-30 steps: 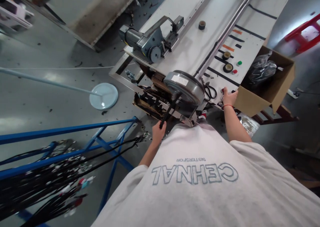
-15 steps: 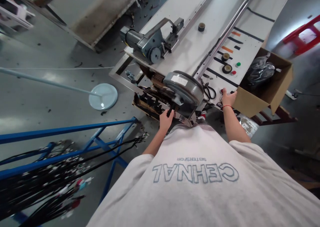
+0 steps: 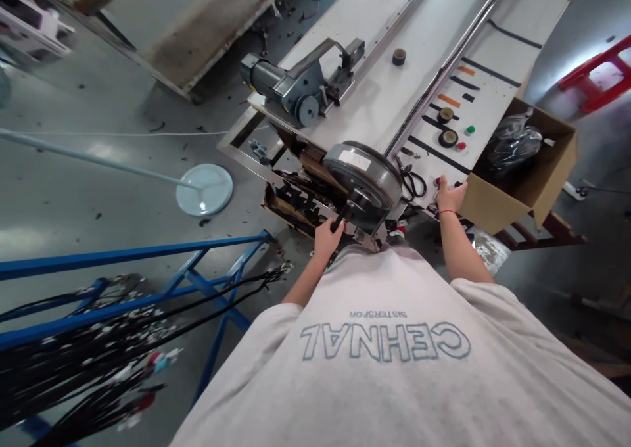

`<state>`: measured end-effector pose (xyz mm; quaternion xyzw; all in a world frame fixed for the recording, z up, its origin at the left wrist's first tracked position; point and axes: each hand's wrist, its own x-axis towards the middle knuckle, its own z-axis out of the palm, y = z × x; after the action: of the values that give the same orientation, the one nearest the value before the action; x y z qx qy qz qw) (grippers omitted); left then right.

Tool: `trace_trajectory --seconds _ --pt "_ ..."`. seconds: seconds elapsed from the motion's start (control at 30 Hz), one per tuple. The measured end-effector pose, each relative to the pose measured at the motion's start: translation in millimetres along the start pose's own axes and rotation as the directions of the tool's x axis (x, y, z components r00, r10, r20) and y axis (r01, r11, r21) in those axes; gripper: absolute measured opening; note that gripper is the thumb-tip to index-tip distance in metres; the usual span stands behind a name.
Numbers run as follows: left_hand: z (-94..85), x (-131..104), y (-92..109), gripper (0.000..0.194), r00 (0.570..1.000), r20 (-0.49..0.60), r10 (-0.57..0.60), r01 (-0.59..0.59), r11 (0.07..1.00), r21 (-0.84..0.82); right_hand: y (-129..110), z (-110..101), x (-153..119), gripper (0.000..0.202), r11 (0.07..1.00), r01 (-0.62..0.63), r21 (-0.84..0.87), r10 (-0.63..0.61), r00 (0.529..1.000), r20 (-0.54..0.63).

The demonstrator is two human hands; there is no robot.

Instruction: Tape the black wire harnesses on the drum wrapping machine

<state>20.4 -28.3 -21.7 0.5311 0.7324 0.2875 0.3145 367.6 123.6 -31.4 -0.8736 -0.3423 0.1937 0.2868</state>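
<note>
"Head view: left hand [image 3: 326, 238]?"

"Gripping the black rod [image 3: 338, 223], on the near side of the drum [image 3: 365, 171]."

"Right hand [image 3: 451, 195]?"

"At the table [image 3: 369, 98] edge, right of the drum; can't tell if open or closed."

"Scissors [image 3: 415, 184]?"

"Beside the drum."

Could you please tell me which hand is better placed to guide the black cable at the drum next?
Left, probably: the left hand grips the cable close to the drum, while the right hand is across at the table.
</note>
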Motion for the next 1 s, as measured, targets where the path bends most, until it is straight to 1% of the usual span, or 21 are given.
trace_trajectory --seconds 0.07,0.13,0.23,0.3,0.37,0.47,0.6,0.77,0.93,1.0 --pt "-1.6 -12.1 -16.9 0.028 0.999 0.04 -0.027 0.025 0.998 0.053 1.8 0.9 0.7 0.091 1.0 0.019 0.009 -0.019 1.0 -0.009" --pt "-4.6 -26.1 -34.5 0.026 0.993 0.059 -0.1 0.092 0.989 0.119 4.3 2.2 2.0 0.092 0.999 0.037 0.019 -0.037 0.999 -0.024" --pt "-11.0 -45.4 -55.6 0.024 0.976 0.037 -0.214 0.204 0.962 0.179 6.6 3.4 4.0 0.096 0.999 0.035 0.016 -0.034 0.999 -0.036" --pt "-15.1 -54.1 -63.0 0.025 0.969 0.016 -0.247 0.24 0.955 0.176 5.9 2.6 4.6 0.097 0.999 0.034 0.013 -0.034 0.999 -0.029" --pt "-18.3 -59.3 -64.5 0.027 0.969 -0.003 -0.247 0.245 0.957 0.154 3.3 0.6 4.1 0.093 1.0 0.028 0.011 -0.028 0.999 -0.016" --pt "-21.7 -61.7 -57.7 0.026 0.976 -0.016 -0.218 0.218 0.971 0.102 -1.9 -2.7 2.2 0.089 1.0 0.007 0.005 -0.007 1.0 0.005" --pt "-24.3 -57.0 -38.5 0.027 0.982 -0.074 -0.172 0.176 0.983 0.046 -5.1 -4.0 1.3 0.088 1.0 0.02 0.002 -0.02 1.0 0.015" --pt "-23.7 -40.6 -14.3 0.03 0.986 -0.115 -0.121 0.121 0.993 -0.01 -4.1 -3.3 2.0 0.089 1.0 0.022 0.017 -0.022 1.0 0.015" --pt "-19.6 -22.8 0.5 0.032 0.987 -0.125 -0.105 0.101 0.994 -0.035 -4.0 -3.3 1.5 0.09 0.999 0.03 0.019 -0.031 0.999 0.018" --pt "-18.1 -16.9 5.5 0.032 0.988 -0.108 -0.109 0.105 0.994 -0.037 -4.0 -3.1 1.3 0.091 0.999 0.024 0.022 -0.024 1.0 0.015"
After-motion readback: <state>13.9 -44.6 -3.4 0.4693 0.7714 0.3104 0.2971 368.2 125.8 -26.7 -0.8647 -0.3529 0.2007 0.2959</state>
